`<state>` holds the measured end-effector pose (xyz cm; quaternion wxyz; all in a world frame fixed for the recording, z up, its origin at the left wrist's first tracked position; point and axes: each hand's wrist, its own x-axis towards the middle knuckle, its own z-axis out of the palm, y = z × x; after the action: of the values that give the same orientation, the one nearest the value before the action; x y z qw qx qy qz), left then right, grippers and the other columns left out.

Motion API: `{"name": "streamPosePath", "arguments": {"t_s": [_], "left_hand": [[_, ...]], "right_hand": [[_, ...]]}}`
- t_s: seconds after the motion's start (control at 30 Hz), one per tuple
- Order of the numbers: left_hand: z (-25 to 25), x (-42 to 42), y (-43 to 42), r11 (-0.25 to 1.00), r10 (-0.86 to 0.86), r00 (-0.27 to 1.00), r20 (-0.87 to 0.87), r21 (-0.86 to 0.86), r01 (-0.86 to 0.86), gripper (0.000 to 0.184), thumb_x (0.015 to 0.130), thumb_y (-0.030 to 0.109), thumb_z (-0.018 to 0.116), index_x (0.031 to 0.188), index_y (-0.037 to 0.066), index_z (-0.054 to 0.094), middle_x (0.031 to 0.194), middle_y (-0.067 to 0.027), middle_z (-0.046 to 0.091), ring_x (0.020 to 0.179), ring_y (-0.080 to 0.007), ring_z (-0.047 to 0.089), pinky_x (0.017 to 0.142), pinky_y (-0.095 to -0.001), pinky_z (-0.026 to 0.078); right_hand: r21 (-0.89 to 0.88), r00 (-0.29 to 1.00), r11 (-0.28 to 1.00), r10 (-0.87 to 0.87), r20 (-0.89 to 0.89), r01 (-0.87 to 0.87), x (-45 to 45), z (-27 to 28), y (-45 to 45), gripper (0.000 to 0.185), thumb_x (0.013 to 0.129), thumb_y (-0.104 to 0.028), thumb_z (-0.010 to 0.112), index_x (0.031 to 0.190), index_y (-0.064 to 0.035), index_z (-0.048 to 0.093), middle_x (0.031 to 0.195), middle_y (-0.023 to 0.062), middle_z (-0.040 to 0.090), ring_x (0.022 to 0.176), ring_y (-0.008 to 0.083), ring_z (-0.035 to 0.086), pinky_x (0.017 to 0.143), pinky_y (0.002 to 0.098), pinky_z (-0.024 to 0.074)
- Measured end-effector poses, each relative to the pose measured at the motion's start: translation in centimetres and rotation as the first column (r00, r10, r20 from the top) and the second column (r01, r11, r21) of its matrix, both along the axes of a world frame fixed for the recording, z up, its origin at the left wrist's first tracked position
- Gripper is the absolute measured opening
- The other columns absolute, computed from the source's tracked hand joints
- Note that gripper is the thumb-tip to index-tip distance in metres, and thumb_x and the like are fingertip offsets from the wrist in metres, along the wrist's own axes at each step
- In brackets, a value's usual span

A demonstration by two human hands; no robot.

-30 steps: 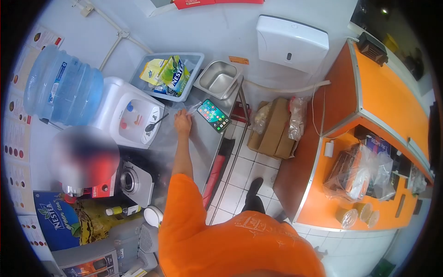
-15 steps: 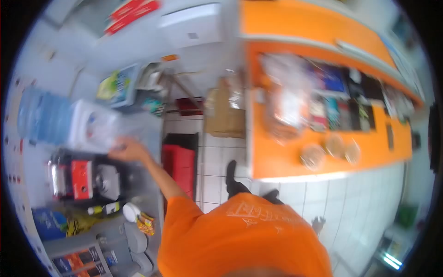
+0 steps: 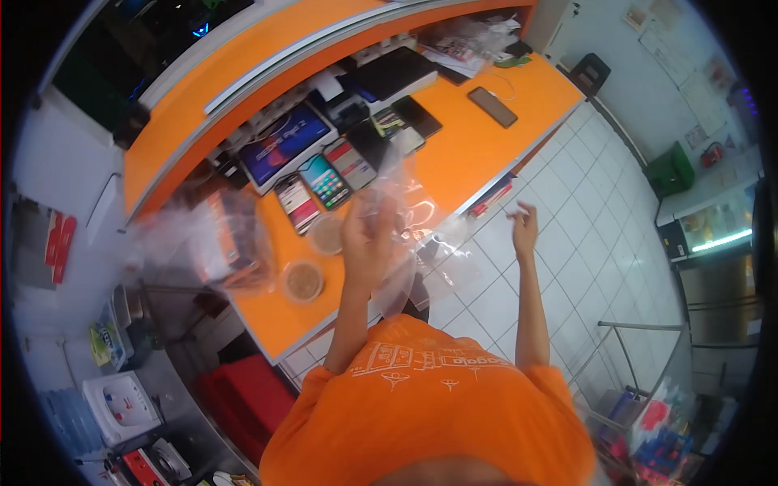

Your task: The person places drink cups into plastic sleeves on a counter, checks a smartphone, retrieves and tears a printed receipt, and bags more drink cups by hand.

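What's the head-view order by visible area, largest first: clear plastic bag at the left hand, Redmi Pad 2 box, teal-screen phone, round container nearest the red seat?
1. Clear plastic bag, though its edges blur
2. Redmi Pad 2 box
3. Teal-screen phone and round container: too alike to rank

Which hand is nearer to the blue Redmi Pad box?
Left. The left hand, holding a clear bag, is over the counter, front-right of the box; the right hand is farther right, beyond the counter's edge.
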<state>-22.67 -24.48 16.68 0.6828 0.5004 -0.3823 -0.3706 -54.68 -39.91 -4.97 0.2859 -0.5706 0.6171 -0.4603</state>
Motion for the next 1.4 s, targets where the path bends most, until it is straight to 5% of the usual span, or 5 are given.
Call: {"name": "streamPosePath", "arguments": {"t_s": [0.13,0.37,0.67,0.93,1.4], "left_hand": [[-6.3,-3.7,-9.6,0.987,-0.005,0.985,0.172,0.159,-0.023,0.025,0.100,0.029,0.059,0.104,0.004,0.058,0.079,-0.0060,0.067,0.068,-0.0145,0.063,0.062,-0.0281,0.049],[-15.8,-6.5,-25.8,0.816,-0.170,0.827,0.536,0.547,-0.187,0.037,0.098,0.045,0.053,0.104,0.010,0.062,0.094,-0.0167,0.070,0.087,-0.0396,0.067,0.071,-0.0486,0.050],[-19.1,-7.1,-32.6,0.779,0.031,0.258,0.966,0.138,-0.612,0.040,0.085,0.053,0.065,0.109,0.022,0.072,0.102,-0.0049,0.057,0.098,-0.0255,0.052,0.082,-0.0430,0.036],[-18.4,-7.7,-34.1,0.584,0.092,0.196,0.976,0.107,-0.805,0.032,0.082,0.046,0.071,0.105,0.023,0.072,0.108,-0.0018,0.055,0.103,-0.0250,0.047,0.084,-0.0443,0.031],[-7.5,-7.0,-30.5,0.441,0.526,0.226,0.820,-0.036,-0.897,0.032,0.093,0.036,0.068,0.114,0.013,0.071,0.087,-0.0032,0.059,0.081,-0.0183,0.052,0.075,-0.0307,0.043]], "right_hand": [[-0.222,0.987,0.966,0.108,-0.122,-0.133,1.8,-0.7,-14.9,0.045,0.083,-0.005,0.048,0.128,-0.0123,0.052,0.102,0.0080,0.072,0.114,0.0310,0.057,0.095,0.0403,0.0442],[-0.076,0.918,0.963,0.222,-0.329,-0.260,3.4,4.2,-32.2,0.060,0.077,0.007,0.043,0.136,-0.0060,0.040,0.115,0.0108,0.072,0.100,0.0328,0.060,0.097,0.0404,0.0411],[-0.129,0.737,0.806,0.447,-0.506,-0.577,5.3,0.2,-45.8,0.070,0.071,0.006,0.048,0.137,-0.0182,0.042,0.117,-0.0030,0.072,0.098,0.0380,0.054,0.085,0.0456,0.0448],[-0.106,0.460,0.590,0.491,-0.740,-0.801,2.8,1.3,-46.3,0.071,0.072,0.009,0.049,0.137,-0.0182,0.043,0.119,-0.0032,0.071,0.088,0.0310,0.052,0.077,0.0415,0.0389],[0.077,0.676,0.688,0.725,-0.136,-0.722,-3.3,2.8,-45.6,0.048,0.083,-0.003,0.056,0.130,-0.0107,0.052,0.100,0.0060,0.072,0.100,0.0292,0.059,0.089,0.0409,0.0445]]}}
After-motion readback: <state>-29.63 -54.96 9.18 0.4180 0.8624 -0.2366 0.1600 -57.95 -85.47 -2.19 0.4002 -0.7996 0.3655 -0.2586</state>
